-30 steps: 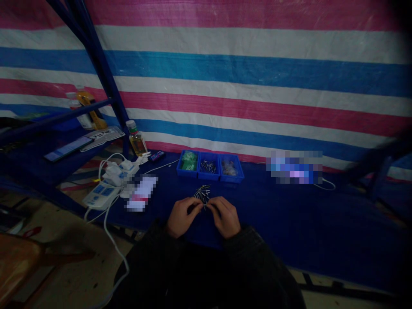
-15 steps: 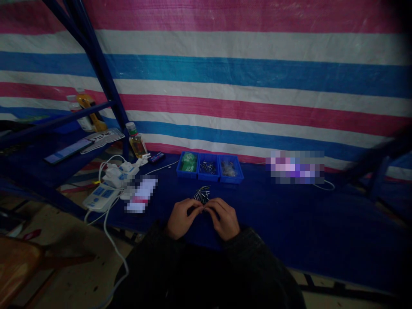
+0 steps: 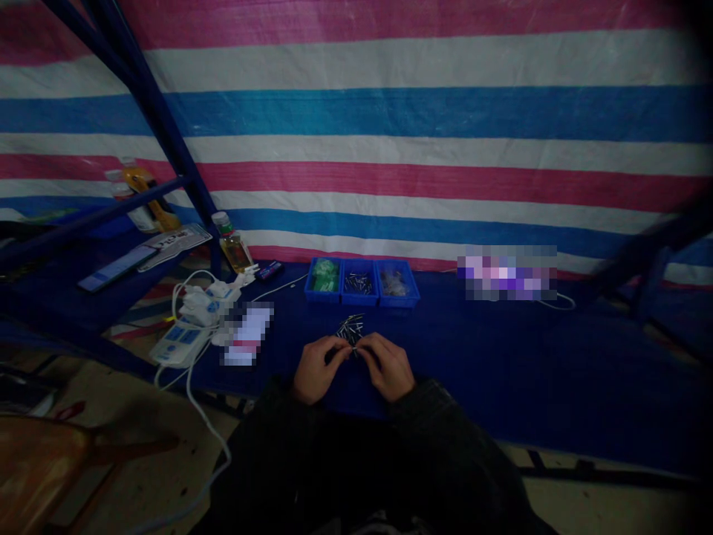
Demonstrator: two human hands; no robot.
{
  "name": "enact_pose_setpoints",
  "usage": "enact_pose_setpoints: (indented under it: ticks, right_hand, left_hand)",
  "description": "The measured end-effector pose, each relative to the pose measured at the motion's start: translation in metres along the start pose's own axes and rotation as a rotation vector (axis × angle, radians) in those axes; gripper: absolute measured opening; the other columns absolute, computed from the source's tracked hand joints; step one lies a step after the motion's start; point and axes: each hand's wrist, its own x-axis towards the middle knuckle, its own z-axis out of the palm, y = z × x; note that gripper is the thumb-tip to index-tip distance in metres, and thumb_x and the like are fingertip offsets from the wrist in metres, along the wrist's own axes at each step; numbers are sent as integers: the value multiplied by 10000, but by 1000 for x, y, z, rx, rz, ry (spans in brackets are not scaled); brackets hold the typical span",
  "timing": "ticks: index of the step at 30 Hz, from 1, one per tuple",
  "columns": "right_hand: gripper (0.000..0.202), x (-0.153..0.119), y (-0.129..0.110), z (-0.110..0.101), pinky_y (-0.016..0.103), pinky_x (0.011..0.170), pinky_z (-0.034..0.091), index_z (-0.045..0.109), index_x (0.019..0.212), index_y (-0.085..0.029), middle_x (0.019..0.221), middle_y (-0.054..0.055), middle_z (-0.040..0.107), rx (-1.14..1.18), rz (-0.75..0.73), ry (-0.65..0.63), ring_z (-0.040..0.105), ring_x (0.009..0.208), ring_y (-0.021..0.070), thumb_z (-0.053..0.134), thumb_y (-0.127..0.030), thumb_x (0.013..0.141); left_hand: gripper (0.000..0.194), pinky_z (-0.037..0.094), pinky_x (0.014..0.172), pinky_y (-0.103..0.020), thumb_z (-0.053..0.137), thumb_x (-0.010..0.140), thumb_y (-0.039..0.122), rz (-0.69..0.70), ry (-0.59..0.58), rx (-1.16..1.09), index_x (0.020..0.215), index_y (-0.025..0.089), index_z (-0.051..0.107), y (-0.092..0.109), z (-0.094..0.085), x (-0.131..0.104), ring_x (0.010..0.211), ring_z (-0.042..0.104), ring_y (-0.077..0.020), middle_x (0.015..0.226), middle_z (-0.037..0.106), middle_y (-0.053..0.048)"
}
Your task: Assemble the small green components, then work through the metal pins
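My left hand (image 3: 318, 369) and my right hand (image 3: 388, 367) meet over the blue tabletop, thumbs and index fingers pinched together. A tiny silvery piece (image 3: 353, 350) shows between their tips; its exact kind is too small to make out. Just beyond the fingertips lies a loose pile of thin black and silver metal pins (image 3: 350, 327), partly covered by the fingers. Three blue bins stand in a row behind it. Green packaging fills the left bin (image 3: 324, 297), similar dark pins lie in the middle bin (image 3: 359, 299), and clear small pieces are in the right bin (image 3: 398, 302).
To the left are a blurred-out phone (image 3: 249, 334), a white power strip (image 3: 178, 343) with trailing cables, and a bottle (image 3: 232, 245). A pixelated lit object (image 3: 506, 275) sits at the back right. Blue frame posts (image 3: 167, 126) and a striped sheet (image 3: 390, 111) bound the table.
The view has shifted slightly. Both hands stay together at the same place before the pile, with a small silvery piece now showing more plainly between the fingertips.
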Motion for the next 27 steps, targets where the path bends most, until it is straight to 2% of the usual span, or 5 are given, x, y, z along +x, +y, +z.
enact_pose_setpoints:
  ticks: [8, 14, 23, 27]
  right_hand:
    - [232, -1, 5, -1, 307, 788, 504, 642, 907, -224, 842, 56, 678, -82, 45, 0, 659, 804, 199, 450, -281, 1025]
    - [168, -3, 6, -1, 312, 822, 518, 628, 1070, -227, 982, 72, 695, -23, 37, -18, 672, 891, 210, 482, -257, 994]
    - [232, 0, 5, -2, 289, 778, 503, 638, 883, -221, 831, 48, 670, -87, 18, -19, 659, 789, 192, 461, -281, 1021]
    - [142, -1, 5, -2, 301, 817, 514, 632, 1023, -219, 948, 60, 708, -44, 26, -20, 678, 857, 200, 500, -263, 997]
  left_hand:
    - [124, 527, 750, -270, 651, 928, 284, 26, -53, -16, 908, 201, 740, -2, 2, 1, 786, 698, -179, 839, 759, -30]
    - [137, 520, 750, -266, 637, 938, 281, 37, -17, -8, 924, 196, 744, -3, 4, 1, 786, 692, -173, 848, 758, -33]
    - [147, 505, 713, -259, 645, 934, 296, 59, -18, 21, 918, 188, 742, -4, 4, 1, 744, 671, -168, 833, 742, -36]
    - [145, 494, 705, -249, 636, 942, 283, 44, -17, 10, 927, 184, 740, -5, 5, 2, 757, 677, -164, 845, 746, -33]
